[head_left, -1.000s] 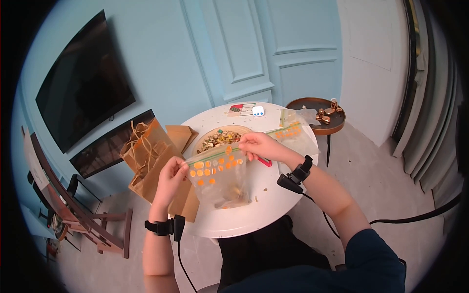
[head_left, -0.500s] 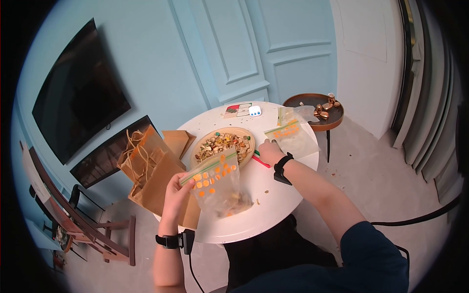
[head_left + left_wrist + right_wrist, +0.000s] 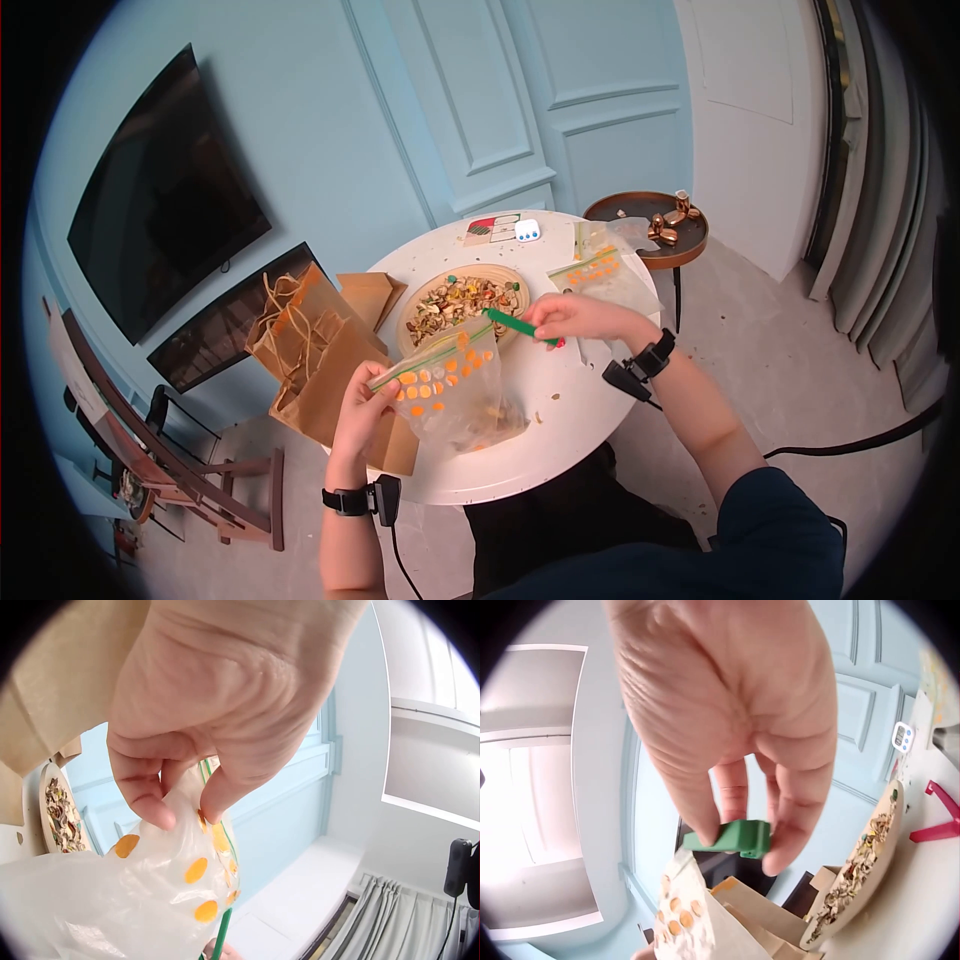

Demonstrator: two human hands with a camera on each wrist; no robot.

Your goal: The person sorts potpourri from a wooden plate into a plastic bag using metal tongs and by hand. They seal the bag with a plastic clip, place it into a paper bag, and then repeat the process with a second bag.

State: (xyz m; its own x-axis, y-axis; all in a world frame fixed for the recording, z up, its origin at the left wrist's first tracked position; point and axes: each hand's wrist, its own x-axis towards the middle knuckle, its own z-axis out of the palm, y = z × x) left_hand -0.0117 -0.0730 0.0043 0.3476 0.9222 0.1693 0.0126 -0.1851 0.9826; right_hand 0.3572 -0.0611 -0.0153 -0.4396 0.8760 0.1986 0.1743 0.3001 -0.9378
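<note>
My left hand [image 3: 362, 405] pinches the top left corner of a clear zip bag [image 3: 450, 405] with orange dots and a green seal strip. The bag hangs tilted over the near side of the table, some contents low inside. In my right hand [image 3: 580, 318] a long green bag clip [image 3: 510, 322] is held between thumb and fingers. Its far end meets the bag's top right corner, and the right wrist view shows the clip [image 3: 739, 838] right at the bag's edge [image 3: 679, 900]. A pink bag clip [image 3: 937, 829], spread apart, lies on the table.
Behind the bag is an oval plate [image 3: 406, 325] of dried, chopped pieces. Brown paper bags [image 3: 330, 365] stand at the left. Another dotted zip bag [image 3: 610, 285] lies at the right, a white timer [image 3: 527, 231] and a card [image 3: 482, 230] at the back. Beyond is a small side table [image 3: 645, 262].
My right hand let go of the bag's top edge, reached right to the table, and came back with the green clip. My left hand kept its hold on the bag.
</note>
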